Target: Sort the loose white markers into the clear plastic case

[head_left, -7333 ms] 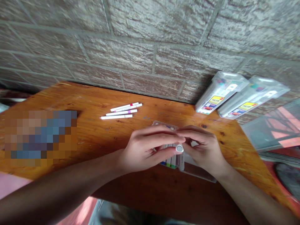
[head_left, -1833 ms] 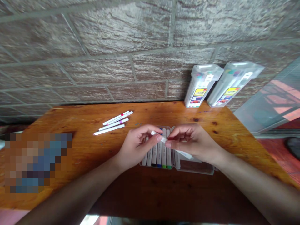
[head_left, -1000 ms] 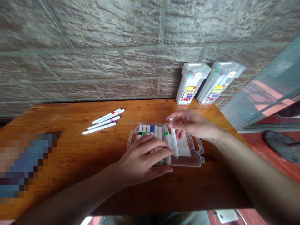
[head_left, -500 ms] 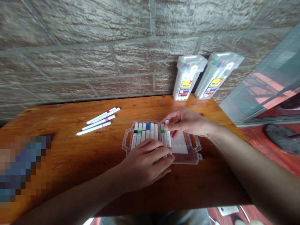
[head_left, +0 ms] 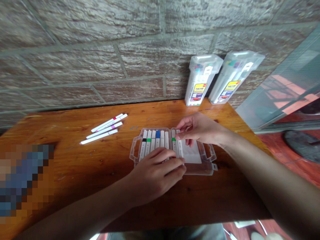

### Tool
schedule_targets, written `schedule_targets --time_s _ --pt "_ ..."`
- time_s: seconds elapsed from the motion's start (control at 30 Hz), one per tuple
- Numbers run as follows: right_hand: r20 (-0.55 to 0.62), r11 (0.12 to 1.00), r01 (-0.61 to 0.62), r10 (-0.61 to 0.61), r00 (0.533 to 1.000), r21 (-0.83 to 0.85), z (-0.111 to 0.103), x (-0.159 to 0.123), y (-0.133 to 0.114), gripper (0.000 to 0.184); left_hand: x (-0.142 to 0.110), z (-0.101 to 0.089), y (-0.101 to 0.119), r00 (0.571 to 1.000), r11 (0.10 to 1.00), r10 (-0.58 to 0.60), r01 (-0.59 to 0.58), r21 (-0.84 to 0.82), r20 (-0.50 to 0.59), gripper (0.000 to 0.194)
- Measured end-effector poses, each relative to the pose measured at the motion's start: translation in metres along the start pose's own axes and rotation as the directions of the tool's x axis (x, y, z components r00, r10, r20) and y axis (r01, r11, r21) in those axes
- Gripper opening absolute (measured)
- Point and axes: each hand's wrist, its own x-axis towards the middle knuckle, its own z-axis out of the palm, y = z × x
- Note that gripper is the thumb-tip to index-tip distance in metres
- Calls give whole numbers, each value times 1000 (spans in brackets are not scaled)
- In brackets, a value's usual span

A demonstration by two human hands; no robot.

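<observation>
An open clear plastic marker case lies flat on the wooden table. White markers stand side by side in its left half, with black, green and blue bands showing. In its right half, a green-banded marker lies beside another white marker. My right hand has thumb and curled fingers at the upper end of that white marker. My left hand lies over the lower part of the case, fingers stretched out, fingertips at the same marker's lower end. It hides the markers' lower ends.
Several loose white markers lie on the table to the left. Two upright clear marker boxes lean against the stone wall at the back right. A pixelated patch covers something at the left edge.
The white marker under my right hand has sunk slightly lower into the right half of the case. Both hands have barely moved; the view has shifted a little.
</observation>
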Motion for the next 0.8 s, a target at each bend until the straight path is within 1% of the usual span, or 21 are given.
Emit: schedule_targets --time_s 0.3,0.53,0.8 --pt "-20 994 35 -37 999 -102 -2 1 6 26 1 -2 -1 1000 1000 15 -15 -6 -7 11" --pt "-7 986 57 -59 998 -156 -3 -2 4 27 -1 -1 -1 1000 1000 10 -10 0 -7 11" --pt "-28 969 20 -28 999 -248 -2 -3 0 29 -1 0 0 1000 1000 -2 2 3 -3 10"
